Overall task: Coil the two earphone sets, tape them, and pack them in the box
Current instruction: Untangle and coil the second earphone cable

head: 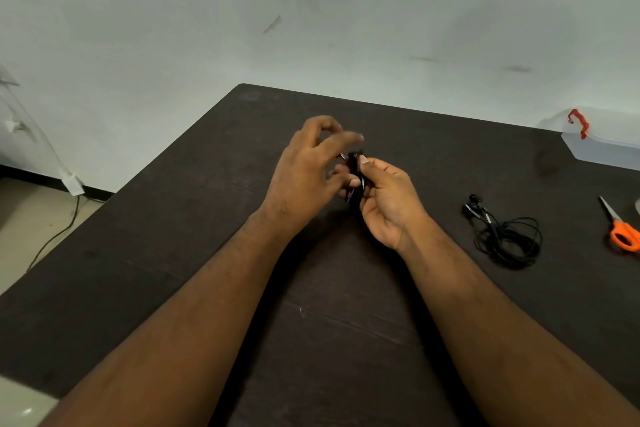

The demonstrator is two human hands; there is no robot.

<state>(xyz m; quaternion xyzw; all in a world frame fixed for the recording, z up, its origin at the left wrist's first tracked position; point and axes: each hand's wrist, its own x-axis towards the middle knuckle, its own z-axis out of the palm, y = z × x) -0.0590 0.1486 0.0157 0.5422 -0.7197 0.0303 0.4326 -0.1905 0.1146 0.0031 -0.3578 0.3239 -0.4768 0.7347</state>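
My right hand grips a small black bundle of coiled earphone above the middle of the dark table, thumb on top of it. My left hand is right beside the bundle, its lower fingers touching it and its upper fingers blurred and spread. A second black earphone set lies in a loose coil on the table to the right, buds at its far end. The clear plastic box with a red latch stands at the far right edge.
Orange-handled scissors lie at the right edge of the table, just past the loose earphones. A wall runs behind the table. A cable trails on the floor to the left.
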